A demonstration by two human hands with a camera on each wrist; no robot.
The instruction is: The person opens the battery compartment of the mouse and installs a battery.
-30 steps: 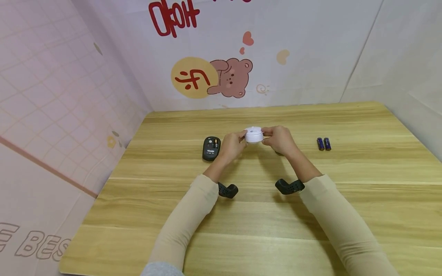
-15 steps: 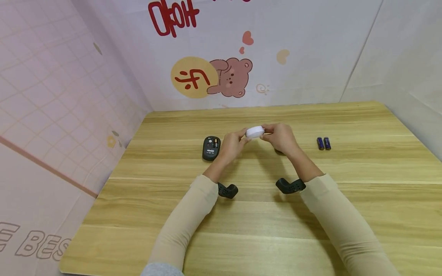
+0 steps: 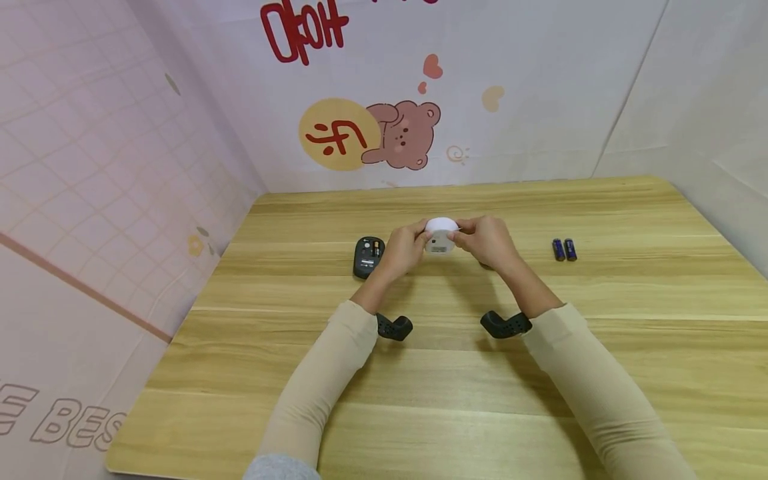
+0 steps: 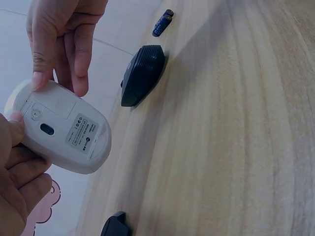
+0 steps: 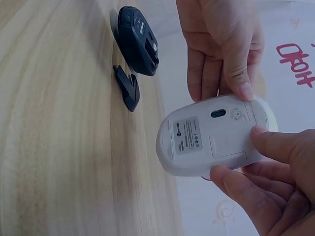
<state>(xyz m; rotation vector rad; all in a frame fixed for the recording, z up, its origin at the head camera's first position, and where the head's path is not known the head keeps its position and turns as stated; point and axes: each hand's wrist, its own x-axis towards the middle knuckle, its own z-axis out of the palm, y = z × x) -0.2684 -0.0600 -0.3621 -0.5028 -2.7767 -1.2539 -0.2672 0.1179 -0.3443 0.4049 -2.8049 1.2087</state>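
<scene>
A white computer mouse [image 3: 441, 225] is held up over the table between both hands, its underside turned toward me. The right wrist view shows its label, dark sensor window and rectangular battery cover [image 5: 229, 142]. My left hand [image 3: 403, 252] pinches one side, the thumb on the underside near one end. From the other side my right hand [image 3: 489, 241] grips it, thumb on the underside, fingers along the edge. Left of the hands, a black mouse [image 3: 369, 257] lies bottom up with its battery compartment uncovered and a battery showing inside.
Two blue batteries [image 3: 565, 250] lie side by side on the wooden table [image 3: 444, 373] at the right. Another black mouse [image 4: 142, 73], mostly hidden by my right hand in the head view, rests nearer the centre. A loose black cover [image 5: 128, 88] lies beside the uncovered mouse.
The white mouse has been turned in the hands: its ribbed side showed first, then a smooth white side, and now its underside. Both hands stay in nearly the same place.
</scene>
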